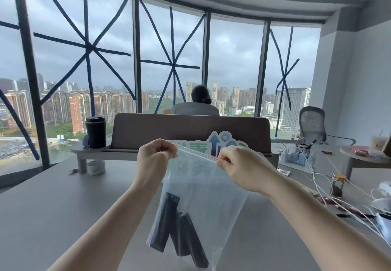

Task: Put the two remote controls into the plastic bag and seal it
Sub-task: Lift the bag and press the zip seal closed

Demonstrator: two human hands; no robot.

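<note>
We're holding the plastic bag (203,188) up in the air over the grey table (63,203), both hands at its top edge. Our left hand (155,160) is pinching the bag's left top corner, fingers closed tight on the plastic. Our right hand (239,165) is pinching the red zip strip (203,154) further along to the right, thumb & fingers clamped together on it. The strip is running taut btwn the 2 hands, sloping down a bit toward the right one. Can't tell whether the seal is pressed shut along its length.

The 2 remote controls (179,226) are hanging inside the bag at the bottom, both dark, long & standing on end, leaning w/ their lower ends splayed apart; the left one sits higher.

Beyond the bag we're seeing a brown desk divider (148,131), a black tumbler (95,132) on a shelf at left, a tape roll (96,167) under it, and white cables (317,177) spread over the table at right.
</note>
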